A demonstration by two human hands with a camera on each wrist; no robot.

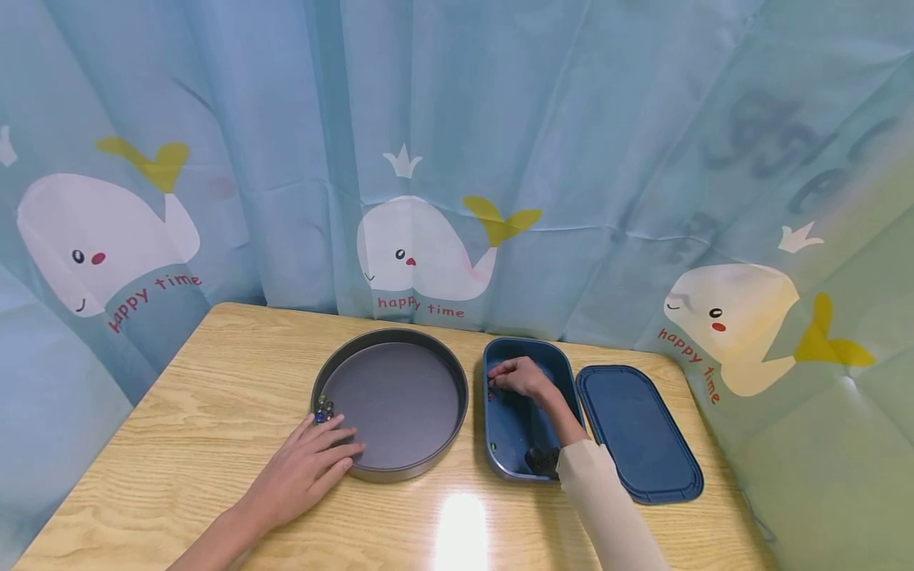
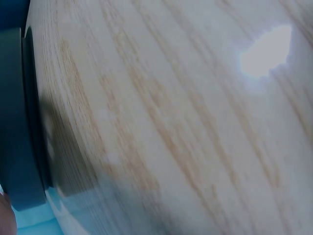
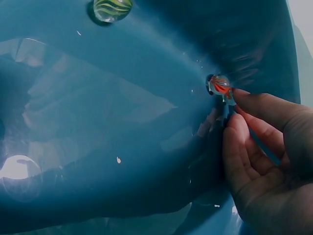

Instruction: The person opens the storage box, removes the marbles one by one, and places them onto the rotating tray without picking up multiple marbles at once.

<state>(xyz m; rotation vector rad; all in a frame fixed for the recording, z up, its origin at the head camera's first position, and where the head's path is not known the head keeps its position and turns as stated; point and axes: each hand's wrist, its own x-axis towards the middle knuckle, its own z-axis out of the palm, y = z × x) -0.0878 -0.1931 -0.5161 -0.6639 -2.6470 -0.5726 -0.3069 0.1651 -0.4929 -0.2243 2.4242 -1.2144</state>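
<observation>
My left hand [image 1: 303,474] lies over the near left rim of the round dark pan [image 1: 400,404], fingers spread and fingertips inside. Just beyond these fingertips, several marbles [image 1: 324,411] cluster against the pan's left wall. My right hand [image 1: 524,377] reaches into the blue rectangular container [image 1: 510,428], at its left wall. In the right wrist view, the fingers of my right hand [image 3: 266,147] are bent, with the thumb tip at an orange-striped clear marble [image 3: 220,84]; whether they pinch anything is unclear. A green-striped marble [image 3: 112,9] lies apart from them on the container floor.
A blue lid [image 1: 639,432] lies flat to the right of the container. Something dark [image 1: 541,460] sits at the container's near right corner, below my right wrist. Behind the wooden table [image 1: 178,444] hangs a blue curtain [image 1: 300,119] with whale prints.
</observation>
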